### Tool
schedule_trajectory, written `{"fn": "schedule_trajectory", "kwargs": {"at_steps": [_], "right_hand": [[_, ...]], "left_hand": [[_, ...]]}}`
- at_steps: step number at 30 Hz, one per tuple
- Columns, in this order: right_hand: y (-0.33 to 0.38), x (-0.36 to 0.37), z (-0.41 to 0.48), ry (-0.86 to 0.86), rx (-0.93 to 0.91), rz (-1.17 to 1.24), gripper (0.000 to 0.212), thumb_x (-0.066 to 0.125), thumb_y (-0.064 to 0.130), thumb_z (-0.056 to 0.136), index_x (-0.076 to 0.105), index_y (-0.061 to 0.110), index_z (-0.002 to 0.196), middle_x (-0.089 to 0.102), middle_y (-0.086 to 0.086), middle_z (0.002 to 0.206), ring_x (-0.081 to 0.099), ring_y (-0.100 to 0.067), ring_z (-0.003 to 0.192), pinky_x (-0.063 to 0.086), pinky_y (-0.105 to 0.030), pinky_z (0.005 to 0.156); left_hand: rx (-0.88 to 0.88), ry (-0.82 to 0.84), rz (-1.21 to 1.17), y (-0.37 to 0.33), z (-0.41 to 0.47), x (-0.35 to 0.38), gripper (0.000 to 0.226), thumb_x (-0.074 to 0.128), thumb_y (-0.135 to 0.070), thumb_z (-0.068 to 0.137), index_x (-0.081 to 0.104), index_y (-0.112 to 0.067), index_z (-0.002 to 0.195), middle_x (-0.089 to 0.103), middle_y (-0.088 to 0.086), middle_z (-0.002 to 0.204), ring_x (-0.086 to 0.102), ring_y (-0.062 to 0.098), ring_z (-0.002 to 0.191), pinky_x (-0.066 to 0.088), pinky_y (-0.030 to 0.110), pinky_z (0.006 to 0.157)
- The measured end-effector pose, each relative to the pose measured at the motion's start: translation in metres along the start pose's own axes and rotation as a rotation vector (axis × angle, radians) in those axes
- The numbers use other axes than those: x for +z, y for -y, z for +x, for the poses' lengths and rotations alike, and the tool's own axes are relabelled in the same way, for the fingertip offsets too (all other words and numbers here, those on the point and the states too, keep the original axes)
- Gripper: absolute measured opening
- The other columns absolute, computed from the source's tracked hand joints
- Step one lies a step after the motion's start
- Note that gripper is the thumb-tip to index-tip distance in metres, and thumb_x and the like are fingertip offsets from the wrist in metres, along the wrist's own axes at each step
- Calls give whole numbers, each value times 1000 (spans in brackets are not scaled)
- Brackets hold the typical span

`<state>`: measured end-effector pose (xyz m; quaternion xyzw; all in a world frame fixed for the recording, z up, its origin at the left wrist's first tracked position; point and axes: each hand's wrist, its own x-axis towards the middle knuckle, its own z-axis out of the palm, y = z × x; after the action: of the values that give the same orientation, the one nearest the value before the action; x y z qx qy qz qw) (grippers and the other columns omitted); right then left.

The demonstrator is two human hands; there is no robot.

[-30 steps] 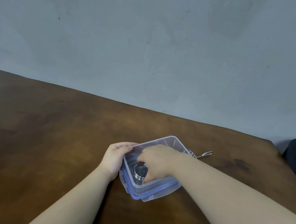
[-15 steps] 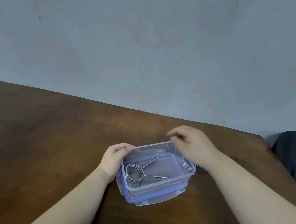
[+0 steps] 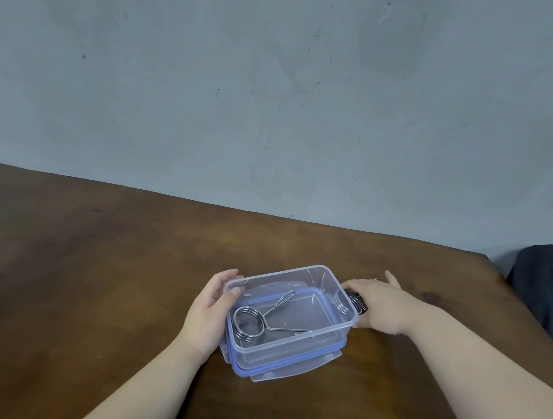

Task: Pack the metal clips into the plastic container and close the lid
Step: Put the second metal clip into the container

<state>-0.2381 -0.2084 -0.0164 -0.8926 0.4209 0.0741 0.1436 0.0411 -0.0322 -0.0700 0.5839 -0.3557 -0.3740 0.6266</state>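
clear plastic container (image 3: 322,284) sits btwn both hands on brown table (image 3: 101,262), open top, resting on its blue-rimmed lid (image 3: 293,369). left hand (image 3: 211,306) cups container's left wall, thumb on rim, fingers loosely curved. one metal clip (image 3: 249,320) lies inside, coil end nearest left hand, arms pointing twd right hand. right hand (image 3: 381,306) just beside right wall, curled over second clip (image 3: 357,303); coil partly visible, can't tell if actually gripped.
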Motion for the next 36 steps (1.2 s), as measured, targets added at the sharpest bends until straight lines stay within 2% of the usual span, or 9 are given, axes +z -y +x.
{"fn": "schedule_trajectory", "kwargs": {"at_steps": [2,4,7,12,15,19,28,33,36], "right_hand": [[-3,4,-1,-16,16,17,47,77,40,77,53,41,118,65,17,108,56,-14,114,-2,-59,123],[-8,2,-8,-31,51,149,50,82,45,69,52,40,108,68,15,101,61,-14,102,24,-50,119],[-18,-17,-19,-206,108,486,49,91,39,62,58,39,98,71,7,94,65,-16,84,52,-40,86],[32,-79,-27,-451,-95,688,51,94,35,59,63,41,100,68,16,87,63,-1,75,50,-33,84],[101,-97,-32,-316,-261,457,52,92,31,62,59,44,100,68,25,92,63,7,76,52,-21,78],[149,-65,-12,-39,-378,50,55,83,42,67,54,41,114,66,16,102,63,-8,89,54,-34,76],[127,-11,19,100,-244,-72,62,86,39,72,55,33,125,63,10,109,58,-16,98,48,-33,81],[119,-13,6,62,-193,37,66,80,45,79,54,35,139,60,12,125,57,-10,112,48,-30,95],[116,-15,-16,-38,-193,160,36,68,53,87,67,32,117,65,11,114,60,-10,106,50,-34,94]], "left_hand": [[3,6,23,0,1,0,31,64,-45,78,70,-39,109,77,-1,113,72,22,107,56,46,97],[-3,15,24,-1,1,0,27,65,-48,77,72,-43,102,78,-2,112,73,23,107,56,45,96],[-13,36,27,1,3,-1,28,63,-51,75,73,-45,100,78,-2,114,72,24,109,55,48,99],[-42,33,45,0,8,0,21,58,-41,84,72,-46,99,80,-2,110,72,24,109,52,54,103],[-43,28,73,0,10,-1,23,58,-46,83,71,-47,101,80,-4,111,73,22,109,53,54,103],[-23,13,125,-6,7,-2,26,57,-42,87,73,-35,106,80,-8,106,73,15,102,55,48,99],[-31,27,166,-7,6,-4,22,55,-19,104,75,-28,102,80,-16,97,74,7,90,54,27,80],[-31,53,187,-5,9,-6,23,51,-28,106,71,-30,115,80,-16,105,74,14,101,57,42,95],[-38,54,193,-4,9,-6,25,51,-30,106,68,-31,123,80,-15,108,73,12,104,55,43,100]]}}
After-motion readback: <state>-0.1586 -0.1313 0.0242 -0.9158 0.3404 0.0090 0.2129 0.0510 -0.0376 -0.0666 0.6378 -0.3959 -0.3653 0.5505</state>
